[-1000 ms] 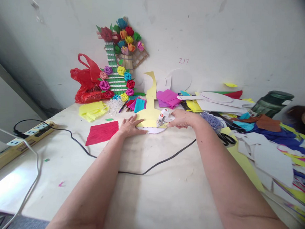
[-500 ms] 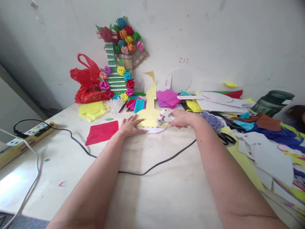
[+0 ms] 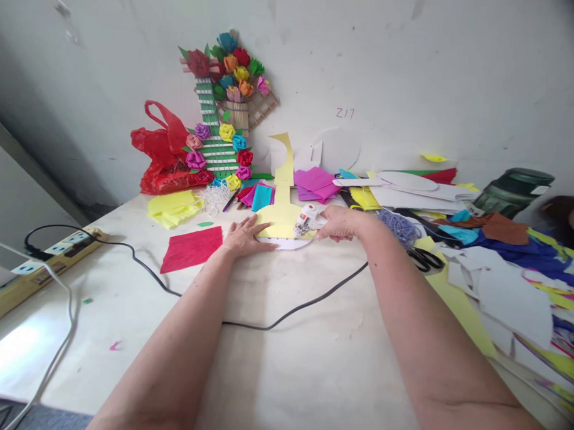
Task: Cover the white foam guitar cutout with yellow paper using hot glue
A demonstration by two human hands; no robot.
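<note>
A yellow paper cutout (image 3: 281, 216) with a rounded base and a tall narrow neck lies in the middle of the table. Beneath its near edge a white rounded piece (image 3: 293, 244) shows. My left hand (image 3: 243, 237) rests flat with spread fingers on the cutout's left side. At the right side of the base, my right hand (image 3: 338, 223) grips a small white tool with a printed pattern (image 3: 307, 222), its tip down at the yellow paper's edge. What the tool is exactly cannot be made out.
A black cord (image 3: 293, 311) crosses the table below both hands. Red paper (image 3: 191, 249) lies left, beyond it a power strip (image 3: 45, 268). Black scissors (image 3: 425, 260), yarn (image 3: 398, 227) and paper scraps lie right. A paper-flower guitar (image 3: 218, 151) leans on the wall.
</note>
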